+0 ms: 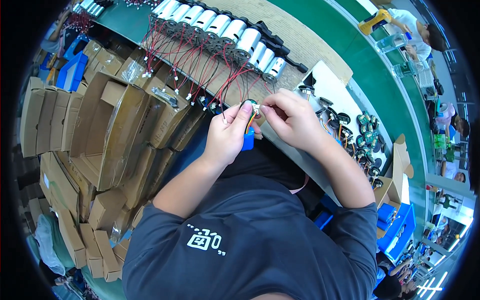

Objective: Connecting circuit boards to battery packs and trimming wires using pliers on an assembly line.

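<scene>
My left hand (pixel 227 132) is closed with its thumb over a small green circuit board (pixel 247 103). Below the thumb hangs a blue wrapped battery pack (pixel 248 141) on orange, yellow and dark wires. Close against it, my right hand (pixel 292 117) pinches at a small white connector (pixel 256 108) at the board's edge; its fingertips hide part of it. Just beyond my hands, silver cylindrical motors (pixel 205 21) with black ends lie in a row on the bench (pixel 295 37). Their red and black leads end in white plugs, some hanging over the bench edge.
At right, a white tray (pixel 327 75) holds several round green-and-black boards (pixel 369 125). Blue packs lie by a blue bin (pixel 400 235) and an opened carton (pixel 400 160). Stacked cardboard boxes (pixel 120 130) fill the left. Bottles (pixel 392 43) and other people are beyond the green bench.
</scene>
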`<state>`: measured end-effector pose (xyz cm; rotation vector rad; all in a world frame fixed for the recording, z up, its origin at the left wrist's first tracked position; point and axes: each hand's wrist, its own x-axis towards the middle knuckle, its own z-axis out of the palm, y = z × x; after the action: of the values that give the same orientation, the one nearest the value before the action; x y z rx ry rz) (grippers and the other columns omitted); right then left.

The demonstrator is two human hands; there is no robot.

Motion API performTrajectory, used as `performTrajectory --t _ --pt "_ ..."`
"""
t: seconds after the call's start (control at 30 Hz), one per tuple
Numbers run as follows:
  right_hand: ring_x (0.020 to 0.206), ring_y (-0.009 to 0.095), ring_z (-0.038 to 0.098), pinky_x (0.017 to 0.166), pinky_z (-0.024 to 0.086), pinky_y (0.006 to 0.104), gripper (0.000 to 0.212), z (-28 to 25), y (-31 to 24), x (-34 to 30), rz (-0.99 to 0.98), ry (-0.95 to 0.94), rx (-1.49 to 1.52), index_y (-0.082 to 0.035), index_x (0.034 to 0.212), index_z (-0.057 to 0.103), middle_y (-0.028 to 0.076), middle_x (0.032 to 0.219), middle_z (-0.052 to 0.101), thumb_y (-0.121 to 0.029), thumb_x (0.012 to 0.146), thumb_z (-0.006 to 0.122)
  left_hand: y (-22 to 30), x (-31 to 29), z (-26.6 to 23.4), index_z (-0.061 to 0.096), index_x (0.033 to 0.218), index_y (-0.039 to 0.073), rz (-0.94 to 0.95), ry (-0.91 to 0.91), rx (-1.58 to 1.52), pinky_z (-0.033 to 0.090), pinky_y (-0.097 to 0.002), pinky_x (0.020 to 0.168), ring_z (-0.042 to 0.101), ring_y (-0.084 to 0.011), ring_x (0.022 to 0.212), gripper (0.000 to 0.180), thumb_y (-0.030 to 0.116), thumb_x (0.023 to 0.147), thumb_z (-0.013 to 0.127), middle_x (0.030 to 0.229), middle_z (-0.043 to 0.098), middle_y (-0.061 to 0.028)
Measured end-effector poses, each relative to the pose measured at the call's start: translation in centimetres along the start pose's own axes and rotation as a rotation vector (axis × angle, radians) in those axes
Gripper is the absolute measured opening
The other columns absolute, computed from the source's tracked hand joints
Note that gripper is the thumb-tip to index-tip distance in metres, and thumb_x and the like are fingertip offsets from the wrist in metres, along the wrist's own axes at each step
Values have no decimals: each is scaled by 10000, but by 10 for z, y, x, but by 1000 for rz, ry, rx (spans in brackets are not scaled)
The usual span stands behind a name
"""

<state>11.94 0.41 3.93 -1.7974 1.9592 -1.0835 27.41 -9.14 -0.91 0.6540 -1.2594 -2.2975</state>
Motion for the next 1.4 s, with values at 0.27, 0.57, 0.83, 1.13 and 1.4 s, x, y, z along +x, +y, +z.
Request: performTrajectory --t 0.27,0.57,0.83,1.13,1.4 --pt "648 249 627 535 483 353 145 -14 7 0 -387 -107 -576 -47 988 622 88 790 571 -84 857 670 3 0 -1 651 974 -28 -78 3 32 502 -238 636 625 -104 663 405 354 1029 529 802 671 -92" --pt "639 286 596 587 473 363 68 -2 13 -1 -50 -28 -77 -14 887 568 116 745 557 -74 911 589 -4 3 8 636 1133 -50 147 25 253 505 -256 652 631 -98 730 345 264 1033 534 964 648 -77" --pt "623 272 561 579 441 353 116 1 13 -2 72 2 124 1 862 562 137 715 552 -86 937 569 -18 13 13 576 1297 -41 403 66 393 510 -254 693 622 -120 772 358 194 1030 536 1039 619 -76" --pt "687 308 613 626 490 392 69 5 10 -7 -68 68 -91 -4 902 598 145 759 584 -73 897 604 0 4 16 593 1240 -60 597 27 770 516 -254 678 627 -114 754 290 114 1021 518 1037 625 -94" --pt "852 327 651 757 525 394 151 -48 9 7 -23 -48 -216 -12 1000 639 160 927 633 -103 880 628 -15 -18 8 391 1411 -3 17 -149 239 541 -313 784 638 -166 914 468 46 978 561 1187 563 -124"
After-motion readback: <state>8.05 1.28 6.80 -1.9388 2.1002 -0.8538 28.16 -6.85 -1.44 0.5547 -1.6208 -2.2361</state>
